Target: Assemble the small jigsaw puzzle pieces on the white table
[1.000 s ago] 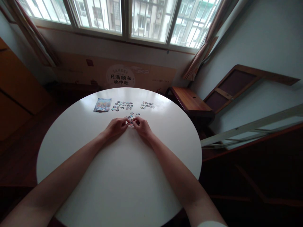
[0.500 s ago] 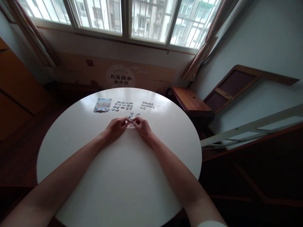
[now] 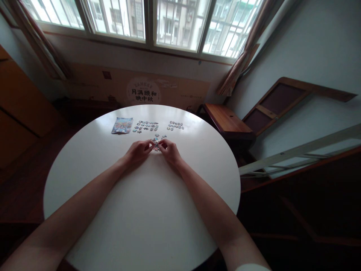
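Observation:
Both hands meet over a small cluster of jigsaw puzzle pieces (image 3: 156, 148) on the white round table (image 3: 141, 210). My left hand (image 3: 140, 149) pinches at the cluster's left side, its thumb and forefinger closed on puzzle pieces. From the right, my right hand (image 3: 169, 149) pinches at the same cluster with bent fingers. The fingertips hide part of the pieces between them. Just beyond, a loose puzzle piece (image 3: 164, 136) lies close to my right hand. Farther back are a left group of sorted pieces (image 3: 146, 126) and a smaller right group (image 3: 176, 125).
A printed picture sheet (image 3: 122, 125) lies left of the sorted pieces. Behind the table's right edge stands a wooden stool or bench (image 3: 225, 118). A barred window (image 3: 177, 26) and a wall panel with writing (image 3: 180, 84) are beyond the table.
Almost nothing differs. Both hands stay at the cluster, with only a very slight shift of the fingers.

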{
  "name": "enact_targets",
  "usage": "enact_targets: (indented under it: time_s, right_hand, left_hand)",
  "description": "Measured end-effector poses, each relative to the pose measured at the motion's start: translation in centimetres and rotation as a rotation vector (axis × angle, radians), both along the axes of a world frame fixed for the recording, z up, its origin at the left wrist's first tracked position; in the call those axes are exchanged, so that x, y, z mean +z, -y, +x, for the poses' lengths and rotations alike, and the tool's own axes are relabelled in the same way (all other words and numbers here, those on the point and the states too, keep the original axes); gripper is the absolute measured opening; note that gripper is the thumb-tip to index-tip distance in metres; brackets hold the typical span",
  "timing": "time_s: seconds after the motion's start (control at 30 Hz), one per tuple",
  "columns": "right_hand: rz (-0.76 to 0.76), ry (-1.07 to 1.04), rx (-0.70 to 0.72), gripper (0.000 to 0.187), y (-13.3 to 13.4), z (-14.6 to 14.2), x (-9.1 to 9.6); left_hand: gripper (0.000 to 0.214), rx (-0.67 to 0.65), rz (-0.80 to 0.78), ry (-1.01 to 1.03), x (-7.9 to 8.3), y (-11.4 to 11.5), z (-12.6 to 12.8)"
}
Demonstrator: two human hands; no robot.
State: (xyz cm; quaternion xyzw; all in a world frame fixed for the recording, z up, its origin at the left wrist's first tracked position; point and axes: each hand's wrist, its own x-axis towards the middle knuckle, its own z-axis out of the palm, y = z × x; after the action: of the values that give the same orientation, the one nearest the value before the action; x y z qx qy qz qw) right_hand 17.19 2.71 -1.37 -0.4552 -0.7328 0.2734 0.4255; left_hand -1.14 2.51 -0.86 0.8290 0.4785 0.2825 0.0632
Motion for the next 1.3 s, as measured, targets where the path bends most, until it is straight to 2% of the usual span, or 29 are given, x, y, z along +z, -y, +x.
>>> enact_targets:
  time_s: [1.3]
  right_hand:
    - [0.029,0.020,0.010,0.012,0.03,0.06,-0.05]
  left_hand:
    - [0.022,-0.014,0.008,0.009,-0.09,-0.09,-0.01]
